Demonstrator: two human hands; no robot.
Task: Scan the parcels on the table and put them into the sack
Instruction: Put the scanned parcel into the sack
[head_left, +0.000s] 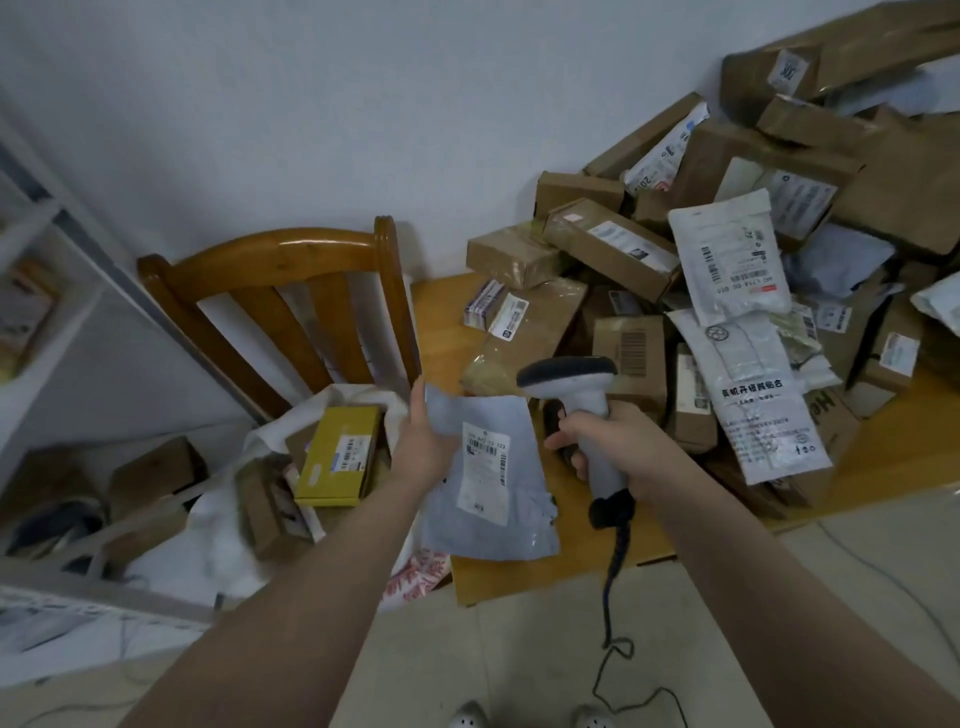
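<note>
Over the near corner of the table (545, 566), the left hand (423, 441) pinches the grey mailer (493, 488) by its top edge, label up, and the right hand (608, 441) is wrapped round the scanner (576, 384) handle just beside it. This looks like the scan step: next, aim at that barcode, then swing the mailer left into the white sack (223, 525). The scanner's window faces away, so no beam shows, and the sack's mouth is blurred.
</note>
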